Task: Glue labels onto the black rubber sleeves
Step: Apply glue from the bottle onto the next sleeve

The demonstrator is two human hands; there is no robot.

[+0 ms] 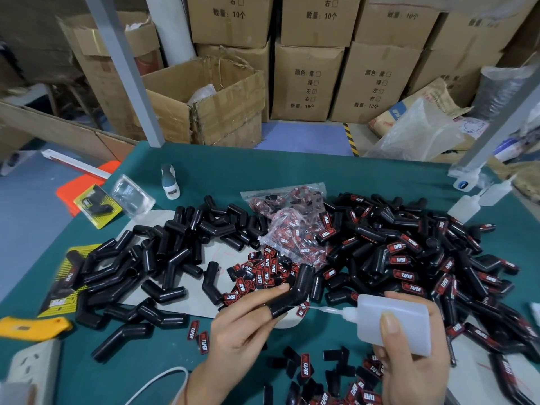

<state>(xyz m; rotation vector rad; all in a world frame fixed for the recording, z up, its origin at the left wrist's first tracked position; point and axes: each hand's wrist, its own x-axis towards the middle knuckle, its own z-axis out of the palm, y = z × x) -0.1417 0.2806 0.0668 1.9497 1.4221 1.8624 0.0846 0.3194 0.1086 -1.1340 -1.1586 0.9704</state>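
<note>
While sleeve [293, 290] held over near bench [248, 171] edge, pinched in left hand [248, 325], between unlabelled pile [163, 258] leftward and labelled pile [423, 258] rightward. Glue bottle [400, 323] gripped in right hand [415, 361], fine nozzle touching sleeve's lower end. Best done with light squeeze, small bead only on flat face, sleeve kept steady, loose labels [257, 276] within reach.

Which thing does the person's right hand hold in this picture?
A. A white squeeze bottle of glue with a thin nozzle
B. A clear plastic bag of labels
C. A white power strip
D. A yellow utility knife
A: the right hand grips the white squeeze bottle, its thin nozzle pointing at the black rubber sleeve held by the left hand.
</note>
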